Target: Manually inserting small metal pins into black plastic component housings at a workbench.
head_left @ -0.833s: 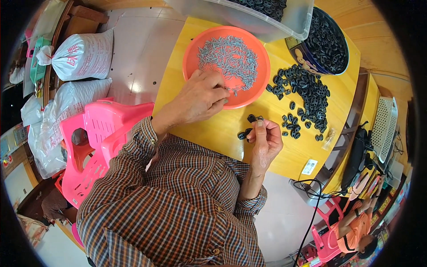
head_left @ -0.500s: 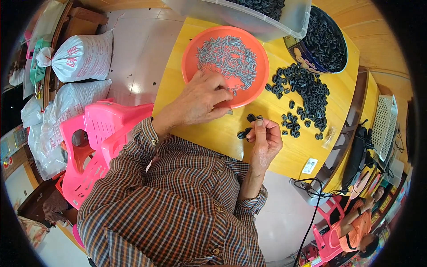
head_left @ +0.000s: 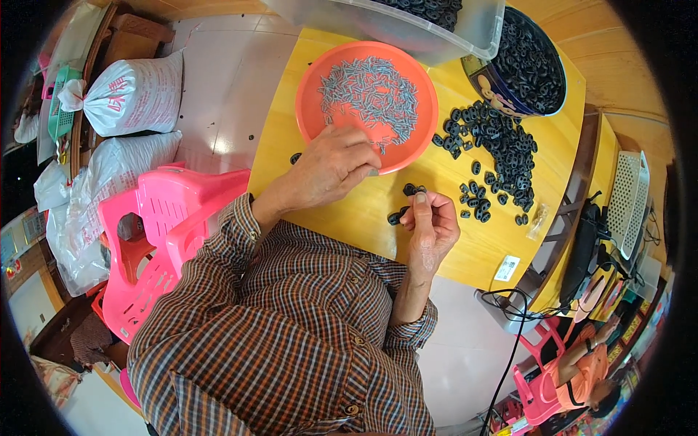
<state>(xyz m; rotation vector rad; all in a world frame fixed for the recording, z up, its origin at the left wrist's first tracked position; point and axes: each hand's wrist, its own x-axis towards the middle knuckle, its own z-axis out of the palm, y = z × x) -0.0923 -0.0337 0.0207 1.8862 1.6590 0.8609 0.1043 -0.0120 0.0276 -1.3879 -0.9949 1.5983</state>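
Note:
My left hand (head_left: 331, 168) is over the near rim of an orange plastic basin (head_left: 306, 116), its fingers curled and pressed together. Whatever lies between those fingertips is hidden. Small grey metal pins (head_left: 374, 91), screw-like in shape, are spread over the basin's bottom. To the right, my right hand (head_left: 430, 227) pinches a small black plastic piece (head_left: 420, 195) between thumb and fingers, just above the yellow table. Other black pieces (head_left: 396, 216) lie close beside its fingertips. One more black piece (head_left: 294, 158) rests left of the basin, near my left wrist.
A heap of black oval pieces (head_left: 502, 149) spreads right of the basin. Behind it stand a round tin (head_left: 476, 80) and a clear plastic bin (head_left: 476, 40), both holding black pieces. A pink chair (head_left: 163, 196) and white sacks (head_left: 138, 94) are at left. Another person (head_left: 582, 370) sits lower right.
My left hand's fingers have drawn closer together and shifted slightly at the basin's near rim, and a black piece near the wrist now shows. My right hand keeps its pinch, nearly unmoved.

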